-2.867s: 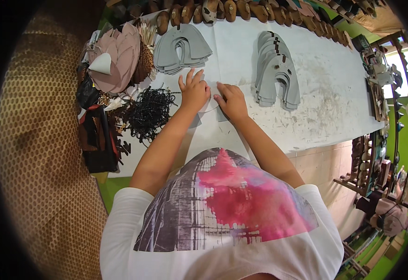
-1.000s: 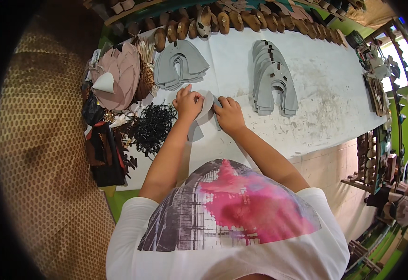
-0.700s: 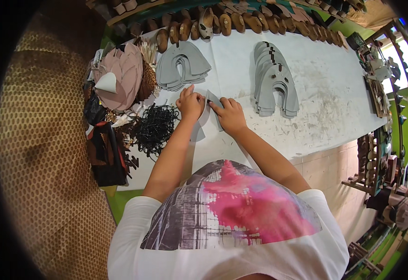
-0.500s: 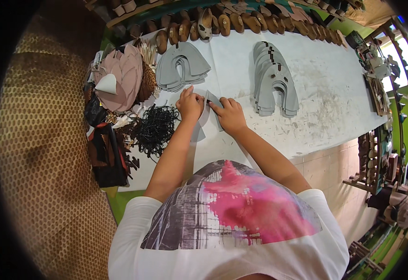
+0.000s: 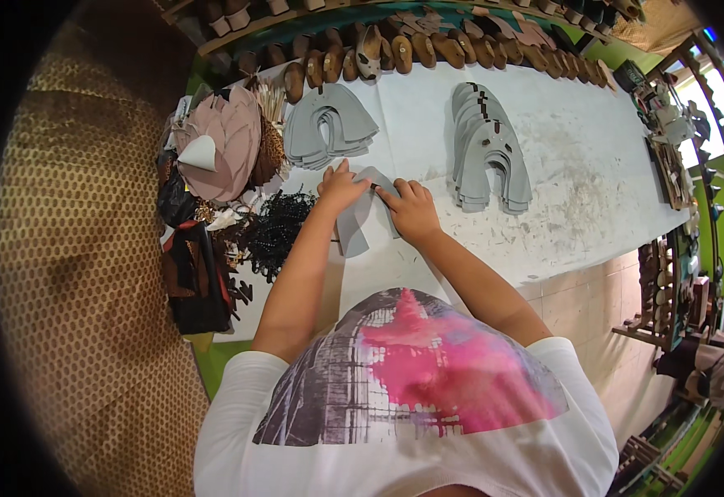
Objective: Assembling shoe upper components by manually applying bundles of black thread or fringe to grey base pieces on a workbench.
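A U-shaped grey shoe-upper piece lies on the white table in front of me, its curved end away from me and its legs toward me. My left hand holds its left side near the curve, the thumb laid across the top. On the other side my right hand presses the piece with thumb and index finger, the other fingers spread. A tiny dark spot shows at the right fingertips; I cannot make out what it is. Just beyond my left hand is a stack of grey uppers.
Another fanned row of grey uppers with dark tabs lies right of my hands. Left are a black braided cord heap and pink-brown cut pieces. Wooden shoe lasts line the table's far edge. A rack stands right.
The curved end, raised and folded between my fingers before, now lies flatter. My left thumb has moved across onto it; my right hand has shifted slightly.
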### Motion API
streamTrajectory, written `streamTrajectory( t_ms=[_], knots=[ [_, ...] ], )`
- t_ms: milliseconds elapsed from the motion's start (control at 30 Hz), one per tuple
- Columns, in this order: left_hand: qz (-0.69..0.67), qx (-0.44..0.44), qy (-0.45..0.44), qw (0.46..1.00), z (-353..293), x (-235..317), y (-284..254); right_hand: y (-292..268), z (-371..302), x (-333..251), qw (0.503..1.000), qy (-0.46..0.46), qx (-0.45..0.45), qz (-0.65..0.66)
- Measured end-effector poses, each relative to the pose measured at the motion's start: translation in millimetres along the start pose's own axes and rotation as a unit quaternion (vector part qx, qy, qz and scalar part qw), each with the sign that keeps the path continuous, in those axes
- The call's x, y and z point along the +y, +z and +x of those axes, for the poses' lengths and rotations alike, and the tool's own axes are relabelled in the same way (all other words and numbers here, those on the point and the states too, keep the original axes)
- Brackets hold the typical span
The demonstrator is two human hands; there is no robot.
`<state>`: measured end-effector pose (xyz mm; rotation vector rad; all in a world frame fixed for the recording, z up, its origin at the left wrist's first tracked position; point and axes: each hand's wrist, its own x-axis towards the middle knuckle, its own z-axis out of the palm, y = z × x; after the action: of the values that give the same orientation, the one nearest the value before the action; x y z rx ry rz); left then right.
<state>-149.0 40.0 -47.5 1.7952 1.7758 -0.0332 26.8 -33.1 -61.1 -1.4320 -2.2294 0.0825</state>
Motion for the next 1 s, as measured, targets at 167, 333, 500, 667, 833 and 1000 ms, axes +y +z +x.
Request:
streamTrajectory(
  t_ms=[167, 333, 500, 667, 833, 1000],
  knots=[
    [-0.024, -0.005, -0.03, 0.999, -1, 1, 1, -1, 0, -2, 1.0, -0.003, -0.004, 0.007],
    [0.056, 0.017, -0.003, 0.998, -3, 2, -5, -2, 1, -1, 1.0, 0.001, -0.003, 0.003],
    [0.028, 0.32, 0.021, 0.947, -15, -4, 13, -2, 0, -2, 1.0, 0.008, -0.006, 0.012],
    [0.146, 0.318, 0.179, 0.919, -38, -1, 40, 1, 2, 1, 0.999, 0.016, 0.028, 0.022],
    [0.175, 0.278, 0.153, 0.932, -50, 3, 43, -3, 2, -1, 0.999, 0.019, 0.006, 0.028],
    [0.183, 0.241, 0.131, 0.944, -54, 5, 38, 0, 2, -1, 0.999, 0.022, 0.003, 0.029]
  ],
)
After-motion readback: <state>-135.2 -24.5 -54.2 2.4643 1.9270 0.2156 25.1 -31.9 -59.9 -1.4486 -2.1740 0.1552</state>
